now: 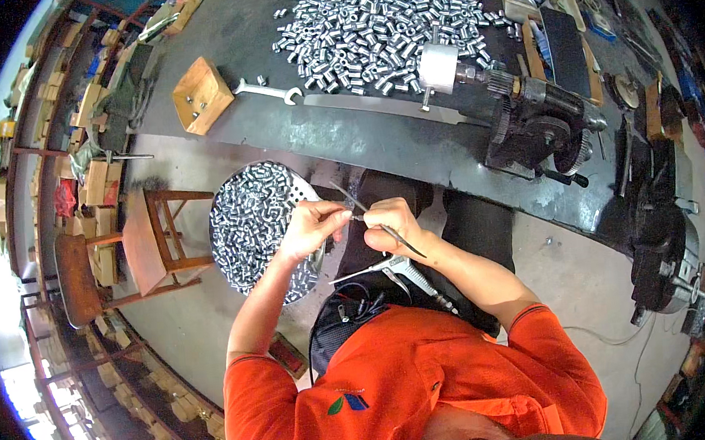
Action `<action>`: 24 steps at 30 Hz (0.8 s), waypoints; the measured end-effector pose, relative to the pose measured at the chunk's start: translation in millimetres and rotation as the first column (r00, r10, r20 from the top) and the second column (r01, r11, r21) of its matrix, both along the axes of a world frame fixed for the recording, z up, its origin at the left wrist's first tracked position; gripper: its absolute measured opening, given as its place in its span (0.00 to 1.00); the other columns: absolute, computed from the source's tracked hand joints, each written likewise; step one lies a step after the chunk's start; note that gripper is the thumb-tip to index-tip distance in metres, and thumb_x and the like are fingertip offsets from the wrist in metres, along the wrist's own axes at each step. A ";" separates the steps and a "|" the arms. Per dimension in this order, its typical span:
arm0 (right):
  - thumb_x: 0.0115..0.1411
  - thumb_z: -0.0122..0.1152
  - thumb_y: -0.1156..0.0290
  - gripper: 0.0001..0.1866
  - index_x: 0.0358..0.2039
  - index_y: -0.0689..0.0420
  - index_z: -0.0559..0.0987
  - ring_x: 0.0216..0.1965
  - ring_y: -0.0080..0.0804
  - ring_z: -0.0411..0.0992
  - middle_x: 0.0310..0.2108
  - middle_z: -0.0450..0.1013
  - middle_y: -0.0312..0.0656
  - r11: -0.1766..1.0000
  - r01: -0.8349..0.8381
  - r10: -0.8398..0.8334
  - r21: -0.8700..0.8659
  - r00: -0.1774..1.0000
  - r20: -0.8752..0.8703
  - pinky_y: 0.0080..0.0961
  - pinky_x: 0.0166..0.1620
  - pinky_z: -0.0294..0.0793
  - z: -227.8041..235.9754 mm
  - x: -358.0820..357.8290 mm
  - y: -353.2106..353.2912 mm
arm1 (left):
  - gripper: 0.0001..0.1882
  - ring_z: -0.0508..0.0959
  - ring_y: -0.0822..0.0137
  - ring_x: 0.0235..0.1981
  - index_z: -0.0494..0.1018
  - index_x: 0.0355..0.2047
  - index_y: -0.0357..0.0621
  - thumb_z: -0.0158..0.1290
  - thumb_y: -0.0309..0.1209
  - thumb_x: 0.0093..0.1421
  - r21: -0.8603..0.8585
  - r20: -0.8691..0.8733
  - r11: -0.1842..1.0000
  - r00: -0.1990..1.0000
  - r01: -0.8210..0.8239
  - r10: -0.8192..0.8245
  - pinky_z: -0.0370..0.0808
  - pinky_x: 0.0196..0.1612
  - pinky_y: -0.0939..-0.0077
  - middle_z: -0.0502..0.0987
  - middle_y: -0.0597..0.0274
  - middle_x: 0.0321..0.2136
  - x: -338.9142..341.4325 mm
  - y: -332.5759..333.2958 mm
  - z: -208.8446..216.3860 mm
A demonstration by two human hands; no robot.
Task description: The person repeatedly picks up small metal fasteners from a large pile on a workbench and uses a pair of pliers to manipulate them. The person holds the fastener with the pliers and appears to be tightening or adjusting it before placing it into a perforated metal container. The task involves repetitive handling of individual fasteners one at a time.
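Note:
My left hand (312,229) is closed, its thumb and finger pinching a small silvery metal sleeve (357,215) that my fingers mostly cover. Close beside it, my right hand (392,222) is wrapped round a slim dark file (407,246). The file slants past the sleeve, its thin end up and to the left; whether it passes through the bore is too small to tell. Left of my hands stands a round perforated metal basin (297,193) heaped with metal sleeves (255,227). On my lap lies a silver air blow gun (410,277).
Ahead, the dark workbench (346,130) carries a large pile of metal sleeves (380,26), a wooden box (201,96), a spanner (270,90) and a geared machine (542,121). A wooden chair (146,243) stands left of the basin. Shelves (38,160) line the left side.

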State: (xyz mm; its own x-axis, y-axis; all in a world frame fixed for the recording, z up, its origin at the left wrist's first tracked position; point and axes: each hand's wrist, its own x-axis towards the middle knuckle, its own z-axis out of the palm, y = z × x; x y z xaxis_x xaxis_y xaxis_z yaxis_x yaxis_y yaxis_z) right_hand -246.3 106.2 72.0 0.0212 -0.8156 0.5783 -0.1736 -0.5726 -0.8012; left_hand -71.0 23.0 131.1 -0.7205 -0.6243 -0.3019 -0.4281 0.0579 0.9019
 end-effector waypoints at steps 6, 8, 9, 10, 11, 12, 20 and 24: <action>0.39 0.53 0.75 0.13 0.10 0.58 0.58 0.10 0.32 0.53 0.09 0.52 0.41 0.984 -0.009 -0.005 0.176 0.997 0.081 0.30 0.16 0.53 -0.3 2.3 3.0 | 0.08 0.76 0.73 0.23 0.72 0.32 0.30 0.52 0.26 0.57 0.132 -0.113 0.990 0.991 -0.053 0.069 0.73 0.28 0.79 0.76 0.60 0.23 -3.5 4.6 -0.3; 0.39 0.53 0.75 0.13 0.10 0.58 0.58 0.10 0.30 0.53 0.09 0.51 0.40 0.974 0.007 -0.027 0.224 0.996 0.085 0.29 0.16 0.53 2.8 1.3 4.1 | 0.08 0.77 0.72 0.25 0.70 0.35 0.30 0.51 0.24 0.57 0.224 -0.177 0.970 0.974 -0.100 0.141 0.74 0.30 0.79 0.76 0.60 0.24 -2.2 3.4 -0.9; 0.40 0.53 0.72 0.14 0.10 0.58 0.58 0.10 0.29 0.52 0.09 0.50 0.39 0.969 0.001 -0.032 0.247 0.992 0.120 0.29 0.16 0.51 9.5 -1.1 5.7 | 0.10 0.76 0.71 0.26 0.69 0.39 0.30 0.50 0.21 0.57 0.188 -0.181 0.974 0.970 -0.127 0.162 0.74 0.31 0.79 0.76 0.60 0.25 0.9 0.1 0.7; 0.41 0.53 0.70 0.14 0.10 0.58 0.58 0.10 0.30 0.52 0.09 0.50 0.39 0.975 -0.016 -0.015 0.222 0.991 0.134 0.29 0.16 0.51 9.5 -3.0 5.0 | 0.11 0.77 0.70 0.28 0.69 0.38 0.30 0.52 0.18 0.53 0.103 -0.149 0.984 0.975 -0.148 0.162 0.74 0.32 0.78 0.76 0.58 0.28 7.1 -8.0 -4.0; 0.41 0.53 0.69 0.15 0.10 0.59 0.58 0.10 0.30 0.51 0.09 0.50 0.39 0.980 -0.035 0.005 0.198 0.989 0.148 0.29 0.16 0.50 9.7 -5.0 5.0 | 0.10 0.76 0.73 0.25 0.71 0.36 0.33 0.53 0.20 0.52 -0.078 -0.075 0.980 0.981 -0.184 0.178 0.72 0.29 0.80 0.76 0.60 0.26 12.1 -13.2 -10.1; 0.42 0.53 0.67 0.16 0.10 0.59 0.57 0.10 0.30 0.51 0.09 0.49 0.39 0.983 -0.054 0.025 0.174 0.987 0.162 0.29 0.16 0.49 9.3 -5.6 4.5 | 0.09 0.75 0.75 0.23 0.72 0.34 0.35 0.54 0.21 0.51 -0.256 -0.002 0.945 0.978 -0.201 0.208 0.71 0.26 0.81 0.76 0.62 0.24 17.4 -17.3 -16.8; 0.49 0.53 0.47 0.29 0.09 0.57 0.56 0.12 0.28 0.51 0.09 0.49 0.38 0.965 -0.199 0.152 0.168 0.954 0.259 0.30 0.18 0.48 1.2 2.4 6.6 | 0.12 0.71 0.62 0.17 0.74 0.28 0.41 0.55 0.25 0.39 -0.732 0.181 0.679 0.946 -0.055 0.271 0.69 0.23 0.70 0.68 0.60 0.16 25.5 -21.7 -28.4; 0.49 0.51 0.43 0.31 0.09 0.58 0.56 0.12 0.25 0.50 0.09 0.48 0.36 0.953 -0.198 0.133 0.228 0.953 0.273 0.28 0.17 0.47 2.8 0.7 5.9 | 0.12 0.73 0.60 0.20 0.74 0.28 0.41 0.56 0.26 0.39 -0.759 0.212 0.651 0.949 0.011 0.232 0.71 0.25 0.68 0.71 0.58 0.20 13.5 -23.5 -24.7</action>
State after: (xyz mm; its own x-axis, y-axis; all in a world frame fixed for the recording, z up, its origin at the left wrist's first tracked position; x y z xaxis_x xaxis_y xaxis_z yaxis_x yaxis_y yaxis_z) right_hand -245.6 112.1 74.8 0.0487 -0.9315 0.3605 0.1328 -0.3516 -0.9267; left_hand -57.5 -0.5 106.4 -0.5958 -0.7916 0.1353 -0.6893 0.5905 0.4197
